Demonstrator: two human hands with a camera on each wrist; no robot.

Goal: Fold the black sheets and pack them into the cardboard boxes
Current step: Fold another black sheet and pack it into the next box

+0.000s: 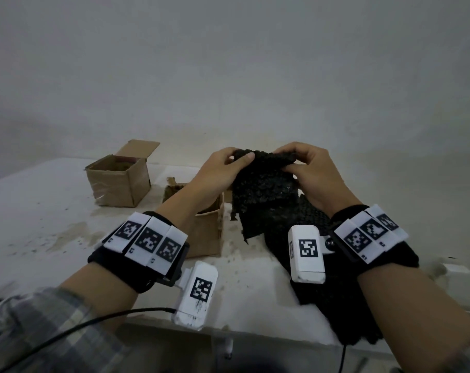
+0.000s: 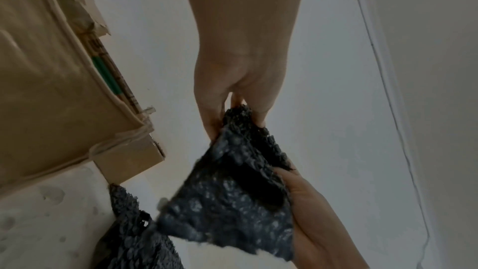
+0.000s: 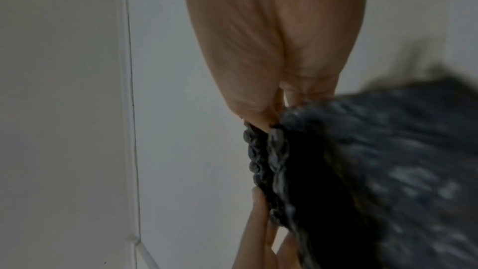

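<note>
A black bubble-textured sheet (image 1: 263, 189) hangs above the table, held up by its top edge. My left hand (image 1: 239, 157) pinches its left corner and my right hand (image 1: 285, 160) pinches its right corner. In the left wrist view my left hand (image 2: 232, 107) grips the sheet (image 2: 232, 201) between thumb and fingers. In the right wrist view my right hand (image 3: 271, 116) pinches the sheet (image 3: 362, 171), whose edge shows two layers. One open cardboard box (image 1: 118, 181) stands at the far left. A second box (image 1: 209, 232) sits partly behind my left forearm.
A pile of black sheets (image 1: 336, 305) lies on the white, stained table (image 1: 40, 211) under my right wrist and reaches the front edge. A black cable (image 1: 67, 332) runs from my left wrist camera. A plain wall stands behind the table.
</note>
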